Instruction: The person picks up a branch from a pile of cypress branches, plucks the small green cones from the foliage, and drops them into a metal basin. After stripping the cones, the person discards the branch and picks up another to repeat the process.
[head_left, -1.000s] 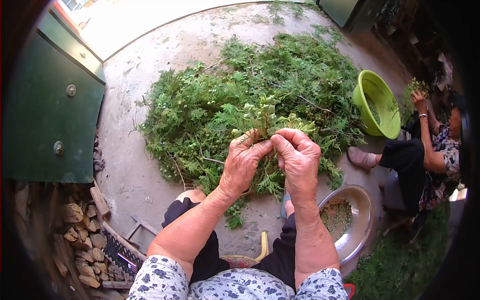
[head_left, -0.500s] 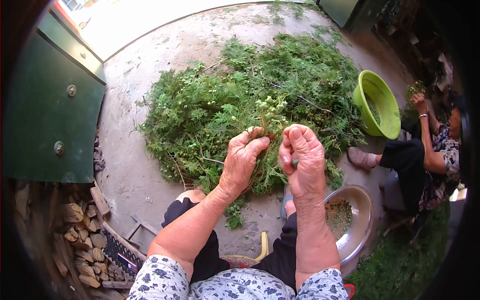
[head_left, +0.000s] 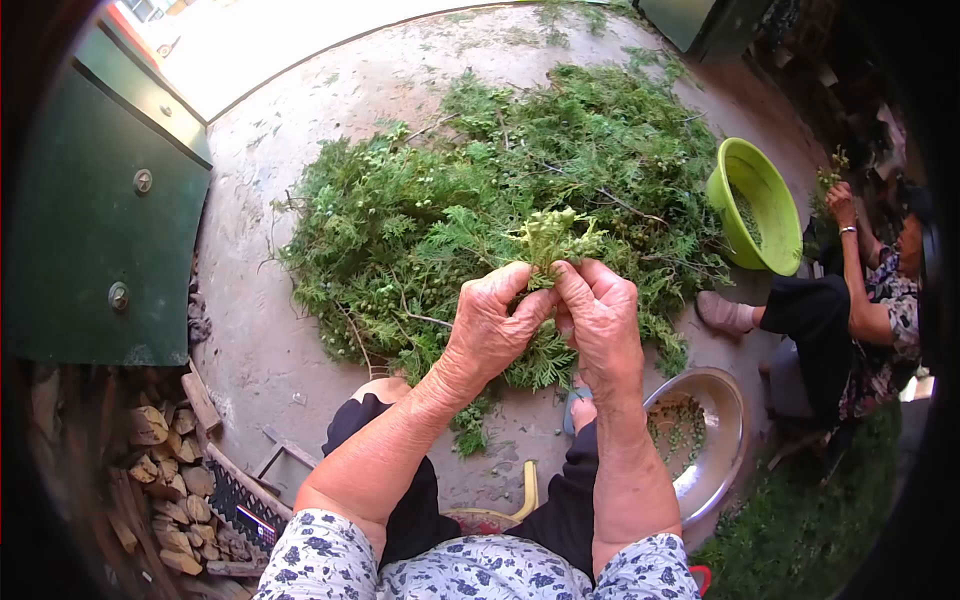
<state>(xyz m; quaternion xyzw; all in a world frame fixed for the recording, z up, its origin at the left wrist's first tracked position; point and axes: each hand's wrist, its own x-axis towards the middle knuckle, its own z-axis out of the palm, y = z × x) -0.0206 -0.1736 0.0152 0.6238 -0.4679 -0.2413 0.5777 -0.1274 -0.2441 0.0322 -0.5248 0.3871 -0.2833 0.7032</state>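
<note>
A small green sprig (head_left: 552,240) with pale, lumpy cones stands up between my hands. My left hand (head_left: 497,318) pinches its stem between thumb and fingers. Close beside it, my right hand (head_left: 604,325) has thumb and fingers pressed together at the sprig's lower right side; what lies between those fingertips is hidden. Beyond and beneath both hands spreads a large heap of green branches (head_left: 400,210) on the concrete floor. Below and right of my right hand sits a metal basin (head_left: 727,440) with small green cones in it.
A lime green tub (head_left: 784,225) stands right of the heap. A seated person (head_left: 865,310) at the right holds up another sprig. Split firewood (head_left: 170,480) and a dark crate (head_left: 240,510) lie at lower left, below a green metal door (head_left: 100,220).
My right hand has moved left and slightly up to the sprig, and its fingertips now meet it beside my left hand. The other person's hand and sprig have risen slightly.
</note>
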